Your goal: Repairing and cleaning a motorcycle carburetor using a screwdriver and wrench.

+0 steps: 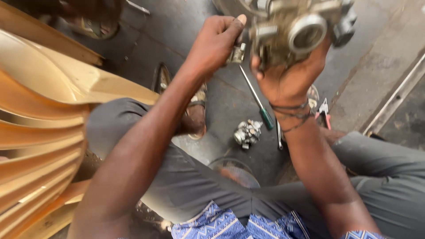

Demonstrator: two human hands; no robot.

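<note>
**Grey concrete floor, tan chairs at the edge**

The floor [230, 106] is dark grey concrete, stained and scuffed — paler on the right, where a metal rail [394, 99] runs diagonally. On the left stands a stack of tan plastic chairs [40, 132], blurred. Daylight falls evenly — no hard shadows. No walls or windows show.

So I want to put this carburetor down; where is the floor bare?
Bare floor lies between the sandal and the screwdriver. It is crowded right of that: small carburetor, wrench and pliers lie close together.
</note>
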